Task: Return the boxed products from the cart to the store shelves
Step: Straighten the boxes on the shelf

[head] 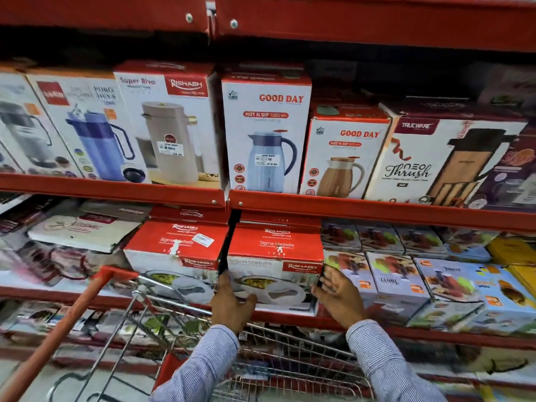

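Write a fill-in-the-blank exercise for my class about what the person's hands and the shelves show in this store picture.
1. Both hands grip a Rishabh box on the ____ shelf.
2. The left hand holds the box's ____ side.
3. The cart has a ____ handle.
4. The tall Good Day box pictures a ____ jug.

Missing words: lower; left; red; blue

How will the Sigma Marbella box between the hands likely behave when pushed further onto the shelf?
The Sigma Marbella box looks like rigid cardboard, so it should slide without buckling. Wide and low, it seems unlikely to tip. The left hand and right hand flank it, suggesting some bulk.
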